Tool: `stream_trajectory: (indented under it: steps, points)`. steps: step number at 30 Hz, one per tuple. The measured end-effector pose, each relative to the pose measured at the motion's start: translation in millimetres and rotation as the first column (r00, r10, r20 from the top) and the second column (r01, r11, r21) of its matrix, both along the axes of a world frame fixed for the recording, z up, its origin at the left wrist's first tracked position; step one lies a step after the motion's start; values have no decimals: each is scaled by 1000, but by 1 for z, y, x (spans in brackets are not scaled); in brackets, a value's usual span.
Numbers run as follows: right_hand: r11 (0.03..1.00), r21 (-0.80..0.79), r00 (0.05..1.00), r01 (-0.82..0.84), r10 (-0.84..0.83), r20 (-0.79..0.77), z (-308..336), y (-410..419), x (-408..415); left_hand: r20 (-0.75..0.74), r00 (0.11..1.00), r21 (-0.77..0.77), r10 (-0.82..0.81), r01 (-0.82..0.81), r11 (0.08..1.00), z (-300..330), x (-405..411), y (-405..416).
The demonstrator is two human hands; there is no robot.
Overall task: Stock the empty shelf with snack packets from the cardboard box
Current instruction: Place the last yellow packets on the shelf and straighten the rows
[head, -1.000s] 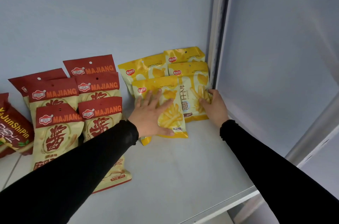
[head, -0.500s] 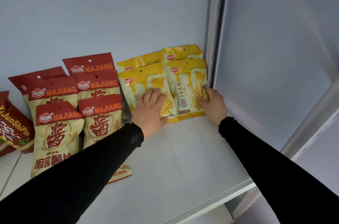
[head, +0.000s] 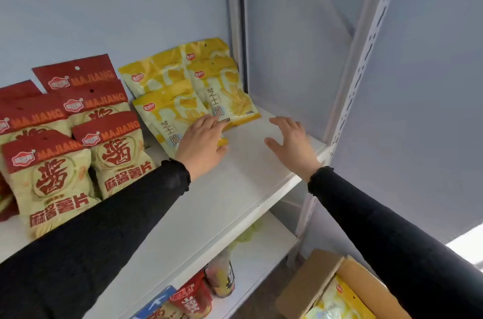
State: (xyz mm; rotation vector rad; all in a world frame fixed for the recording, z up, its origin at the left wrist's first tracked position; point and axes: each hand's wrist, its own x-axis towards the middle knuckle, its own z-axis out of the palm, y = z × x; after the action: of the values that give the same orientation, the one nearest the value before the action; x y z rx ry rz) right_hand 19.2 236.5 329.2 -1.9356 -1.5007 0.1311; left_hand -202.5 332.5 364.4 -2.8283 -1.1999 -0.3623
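- While the left hand (head: 201, 147) still presses flat on the front yellow packet (head: 172, 120), the right hand (head: 291, 146) has let go and hovers spread.
- Yellow packets now lean at the shelf's (head: 235, 188) back corner; more wait in the box (head: 337, 292).

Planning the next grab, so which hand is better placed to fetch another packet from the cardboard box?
Right. The right hand is open, above bare shelf, on the cardboard box's side; the left hand rests on a yellow packet.
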Motion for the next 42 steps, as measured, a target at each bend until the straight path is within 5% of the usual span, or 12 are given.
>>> stream_trajectory:
  steps: [9, 14, 26, 29, 34, 42]
  points:
    - [964, -80, 967, 254, -253, 23, -49, -194, -28, 143, 929, -152, -341, 361, 920, -43, 29, -148]
    - [897, -230, 923, 378, -384, 16, -104, -298, -13, 95, 888, -279, -450, 458, 844, -104, 60, -215]
    - [703, -658, 776, 271, -564, -283, -278, -448, 42, -203, 893, -664, -402, 177, 727, -282, 138, -334]
    - [667, -709, 638, 228, -653, -408, -323, -453, 53, -246, 896, -707, -371, 95, 700, -322, 149, -341]
    - [600, -777, 240, 191, -796, -555, -416, -434, 59, -285, 899, -741, -332, 13, 672, -392, 161, -334]
    - [479, -870, -204, 118, -846, -493, -540, -366, 47, -252, 937, -754, -243, -33, 656, -468, 166, -314]
